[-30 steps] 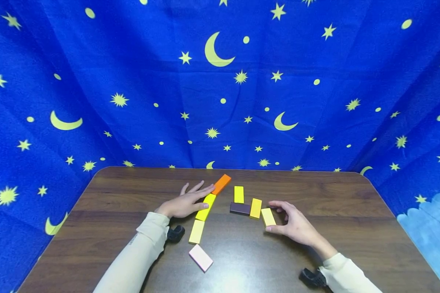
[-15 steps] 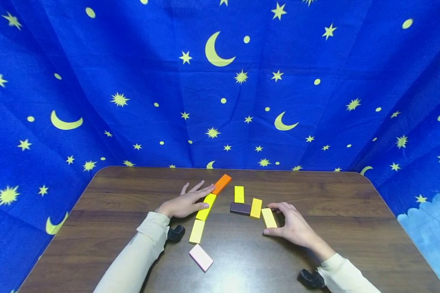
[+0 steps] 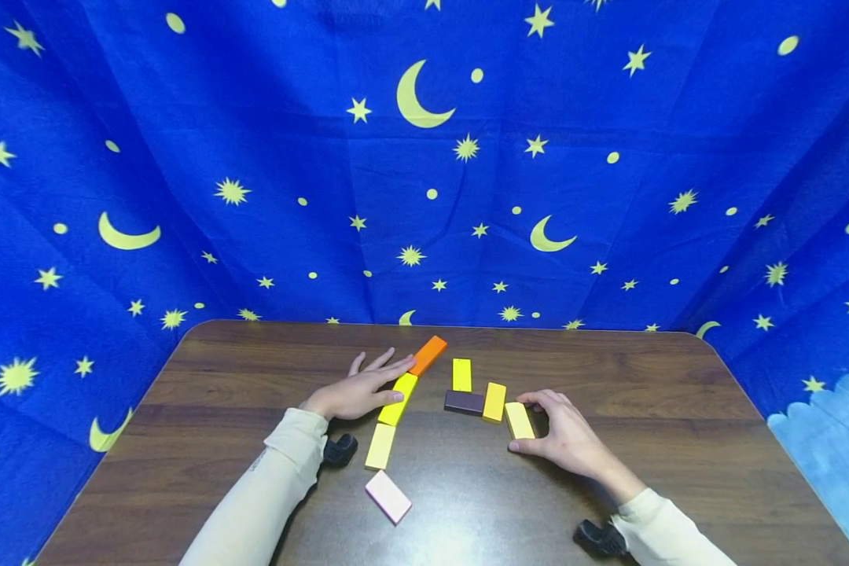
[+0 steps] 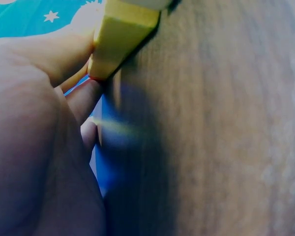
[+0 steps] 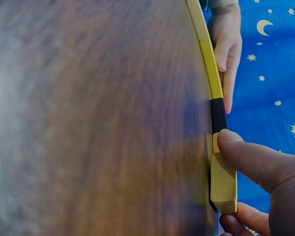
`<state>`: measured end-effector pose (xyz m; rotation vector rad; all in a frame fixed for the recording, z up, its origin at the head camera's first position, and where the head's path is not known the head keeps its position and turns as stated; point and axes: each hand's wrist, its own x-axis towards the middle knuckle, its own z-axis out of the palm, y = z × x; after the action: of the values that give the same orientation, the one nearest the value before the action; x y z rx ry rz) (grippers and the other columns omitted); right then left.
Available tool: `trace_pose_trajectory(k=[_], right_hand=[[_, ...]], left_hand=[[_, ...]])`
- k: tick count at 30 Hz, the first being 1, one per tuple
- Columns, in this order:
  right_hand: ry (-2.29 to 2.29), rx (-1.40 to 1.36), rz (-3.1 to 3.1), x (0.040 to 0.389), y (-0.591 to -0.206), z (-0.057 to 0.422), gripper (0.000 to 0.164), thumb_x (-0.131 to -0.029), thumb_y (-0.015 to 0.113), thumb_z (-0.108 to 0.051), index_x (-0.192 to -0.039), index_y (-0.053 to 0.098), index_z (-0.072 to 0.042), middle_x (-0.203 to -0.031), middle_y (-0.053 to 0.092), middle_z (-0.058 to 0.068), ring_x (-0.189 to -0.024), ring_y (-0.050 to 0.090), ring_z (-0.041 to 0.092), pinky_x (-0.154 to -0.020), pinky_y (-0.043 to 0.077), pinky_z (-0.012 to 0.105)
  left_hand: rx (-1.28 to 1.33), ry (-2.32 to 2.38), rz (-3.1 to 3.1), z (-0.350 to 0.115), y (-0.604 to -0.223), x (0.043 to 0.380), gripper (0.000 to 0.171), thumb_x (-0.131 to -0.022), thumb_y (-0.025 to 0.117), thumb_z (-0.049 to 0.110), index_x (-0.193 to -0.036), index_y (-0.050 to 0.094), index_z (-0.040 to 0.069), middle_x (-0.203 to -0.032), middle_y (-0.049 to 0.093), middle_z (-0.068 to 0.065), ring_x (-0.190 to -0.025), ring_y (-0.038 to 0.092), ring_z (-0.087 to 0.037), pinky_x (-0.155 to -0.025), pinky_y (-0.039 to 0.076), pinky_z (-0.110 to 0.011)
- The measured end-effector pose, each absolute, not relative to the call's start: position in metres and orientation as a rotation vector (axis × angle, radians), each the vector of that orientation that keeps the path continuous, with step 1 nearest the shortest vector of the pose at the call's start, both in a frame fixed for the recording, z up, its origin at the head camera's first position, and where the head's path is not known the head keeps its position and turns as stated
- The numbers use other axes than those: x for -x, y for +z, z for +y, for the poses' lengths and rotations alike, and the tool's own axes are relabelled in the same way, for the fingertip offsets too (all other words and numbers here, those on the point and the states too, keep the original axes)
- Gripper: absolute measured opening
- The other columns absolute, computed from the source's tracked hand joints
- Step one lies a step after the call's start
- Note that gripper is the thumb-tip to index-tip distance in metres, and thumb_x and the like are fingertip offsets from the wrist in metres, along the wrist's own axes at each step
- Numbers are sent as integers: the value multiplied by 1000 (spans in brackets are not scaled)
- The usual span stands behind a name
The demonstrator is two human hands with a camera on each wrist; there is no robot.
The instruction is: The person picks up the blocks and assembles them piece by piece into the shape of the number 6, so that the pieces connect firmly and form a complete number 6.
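Note:
My left hand [image 3: 357, 395] lies with fingers outstretched along a row of blocks. Its index fingertip touches the orange block [image 3: 428, 355], and its thumb rests on the bright yellow block [image 3: 397, 402]. A pale yellow block [image 3: 380, 447] continues that row toward me, with a pink block [image 3: 388, 497] lying slanted below it. On the right, my right hand [image 3: 566, 434] pinches a cream block [image 3: 520, 420] on the table, thumb at the near end and fingers at the far end; the right wrist view shows this cream block [image 5: 223, 182] close up.
Left of the cream block lie an amber block [image 3: 494, 402], a dark brown block [image 3: 463, 402] and a yellow block [image 3: 461, 375]. The brown wooden table [image 3: 679, 424] ends at a blue star-patterned cloth [image 3: 311, 157] behind and on both sides.
My right thumb has shifted slightly left around the cream block's near end, and the block has moved very slightly. The left hand and the other blocks stay in place.

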<state>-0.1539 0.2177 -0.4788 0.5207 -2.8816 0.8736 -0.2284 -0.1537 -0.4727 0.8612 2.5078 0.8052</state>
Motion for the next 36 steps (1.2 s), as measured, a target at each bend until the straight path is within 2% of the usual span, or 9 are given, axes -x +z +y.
trace_pose_trajectory(k=[19,24,31,36], right_hand=[[872,-562,-2821,150,-470,221,70,-65,93,-44,-120,68,-10,-112,67,1,-100,59,20,-83,51,42],[892,-596,-2809,146,-464,217,67,-65,94,-42,-120,68,-12,-114,67,-2,-104,59,20,-84,51,43],[939,-662,-2796,139,-457,207,64,-65,95,-34,-119,68,-14,-113,65,-6,-102,58,16,-78,51,34],[942,-702,-2798,135,-454,201,64,-65,95,-35,-119,67,-17,-116,65,-7,-107,58,17,-87,51,42]], left_hand=[[-849,797,2505,-154,-475,230,65,-106,49,40,-162,22,23,-166,19,4,-155,-2,-26,-117,-15,-60],[-849,780,2514,-155,-474,229,65,-106,49,40,-162,21,23,-166,18,5,-155,-3,-25,-117,-15,-59],[-836,793,2503,-154,-473,229,65,-106,49,41,-162,22,23,-166,19,5,-155,-3,-25,-117,-16,-59],[-836,795,2505,-154,-473,229,65,-106,49,41,-162,22,23,-166,20,4,-155,-2,-26,-117,-16,-59]])
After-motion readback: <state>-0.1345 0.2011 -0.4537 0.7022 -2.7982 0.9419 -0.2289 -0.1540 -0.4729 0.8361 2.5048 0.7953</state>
